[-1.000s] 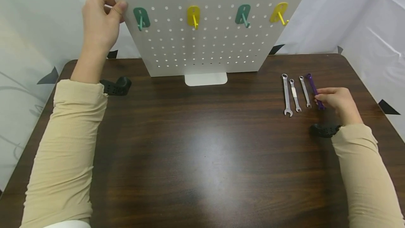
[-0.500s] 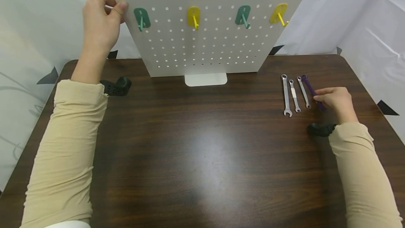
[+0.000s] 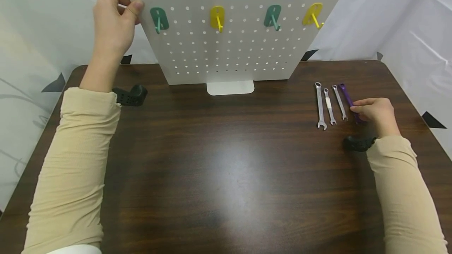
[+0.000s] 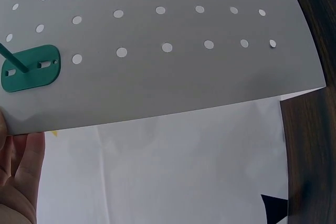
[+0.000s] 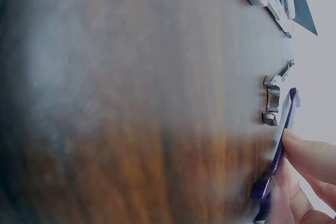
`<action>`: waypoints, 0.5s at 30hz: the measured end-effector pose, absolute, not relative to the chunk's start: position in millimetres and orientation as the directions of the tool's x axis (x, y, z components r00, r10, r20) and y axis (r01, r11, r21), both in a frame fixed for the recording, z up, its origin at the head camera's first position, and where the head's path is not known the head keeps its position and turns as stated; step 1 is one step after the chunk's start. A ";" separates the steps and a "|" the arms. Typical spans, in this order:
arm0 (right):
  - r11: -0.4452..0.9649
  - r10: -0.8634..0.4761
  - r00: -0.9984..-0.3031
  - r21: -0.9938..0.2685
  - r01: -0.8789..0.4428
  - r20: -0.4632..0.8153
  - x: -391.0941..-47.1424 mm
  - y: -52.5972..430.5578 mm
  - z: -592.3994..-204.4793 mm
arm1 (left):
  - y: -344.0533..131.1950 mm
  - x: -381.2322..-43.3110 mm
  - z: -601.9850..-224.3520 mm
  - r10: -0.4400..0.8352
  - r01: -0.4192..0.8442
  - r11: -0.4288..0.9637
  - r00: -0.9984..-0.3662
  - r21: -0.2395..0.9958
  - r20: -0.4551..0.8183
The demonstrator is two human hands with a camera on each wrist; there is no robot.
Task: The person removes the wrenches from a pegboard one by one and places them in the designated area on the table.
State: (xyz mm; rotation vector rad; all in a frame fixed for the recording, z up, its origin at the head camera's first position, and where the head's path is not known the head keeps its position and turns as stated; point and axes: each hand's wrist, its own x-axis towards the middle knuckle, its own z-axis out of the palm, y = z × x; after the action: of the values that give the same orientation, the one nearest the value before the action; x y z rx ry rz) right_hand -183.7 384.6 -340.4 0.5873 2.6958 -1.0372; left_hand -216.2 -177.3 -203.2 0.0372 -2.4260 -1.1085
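In the head view my left hand grips the upper left corner of a light grey pegboard, thumb in front and fingers behind. Two green hooks and two yellow hooks line its upper part; the leftmost green hook shows close to that hand in the left wrist view. Over at the right, my right hand pinches a purple wrench between thumb and fingers. Beside it lie three silver wrenches: a large one, one with a white band and a slim one.
The pegboard's white foot stands on the dark brown wooden table, near its back edge. White sheeting hangs behind and at the sides. Each wrist carries a black camera mount.
My right hand has shifted slightly left with the purple wrench, whose upper end tips closer to the slim silver wrench. The left hand keeps its grip on the board corner.
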 end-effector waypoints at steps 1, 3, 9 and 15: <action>0.664 0.294 -0.901 -0.610 0.433 -0.319 -184.3 385.7 -341.2 | -177.5 -216.2 -203.0 -0.214 0.165 0.674 -0.889 0.720 0.405; 0.639 0.293 -0.897 -0.631 0.440 -0.330 -185.7 387.7 -342.6 | -177.9 -216.5 -203.1 -0.216 0.166 0.672 -0.888 0.722 0.406; 0.580 0.270 -0.895 -0.681 0.446 -0.356 -186.3 391.7 -344.1 | -178.0 -216.3 -203.1 -0.219 0.172 0.653 -0.889 0.738 0.402; 0.572 0.260 -0.904 -0.700 0.428 -0.340 -178.9 389.7 -340.2 | -175.3 -215.0 -204.2 -0.226 0.179 0.639 -0.886 0.748 0.405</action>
State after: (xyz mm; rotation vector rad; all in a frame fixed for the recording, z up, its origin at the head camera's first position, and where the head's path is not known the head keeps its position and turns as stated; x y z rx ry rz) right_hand -178.9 389.7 -340.2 0.5776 2.6034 -1.2398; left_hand -215.0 -175.3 -204.2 0.0367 -2.3920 -1.1627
